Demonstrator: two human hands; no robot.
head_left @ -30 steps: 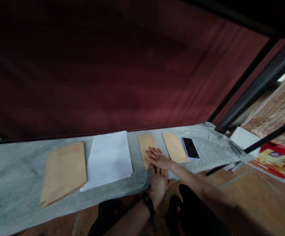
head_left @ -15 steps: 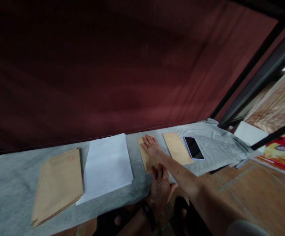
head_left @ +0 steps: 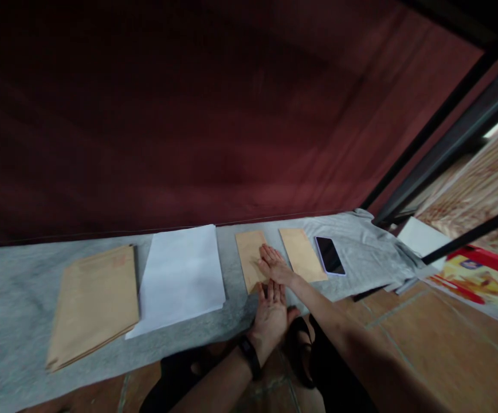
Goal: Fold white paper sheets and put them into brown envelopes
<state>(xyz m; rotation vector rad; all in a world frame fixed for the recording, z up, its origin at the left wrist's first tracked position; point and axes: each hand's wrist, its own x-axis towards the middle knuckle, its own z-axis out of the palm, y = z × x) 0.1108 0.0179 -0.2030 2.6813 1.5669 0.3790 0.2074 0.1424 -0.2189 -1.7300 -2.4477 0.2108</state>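
A small brown envelope (head_left: 246, 252) lies flat on the grey cloth, partly covered by my hands. My right hand (head_left: 275, 265) is stretched out, its fingers resting over the right side of that envelope. Just below it, my left hand (head_left: 271, 315), with a dark band at the wrist, has its fingers spread and their tips at the envelope's lower edge. Neither hand grips anything. A second small envelope (head_left: 304, 255) lies to the right, beside my right hand. Left of my hands rests a stack of white paper (head_left: 182, 278).
Large brown envelopes (head_left: 96, 304) are piled at the left on the grey cloth (head_left: 8, 310). A phone (head_left: 330, 256) lies right of the small envelopes. Black metal bars and a red and yellow package (head_left: 485, 275) are at the right. A dark red surface rises behind.
My right hand has slid down and right across the envelope, uncovering its upper part. My left hand remains near its lower edge. The view has shifted slightly.
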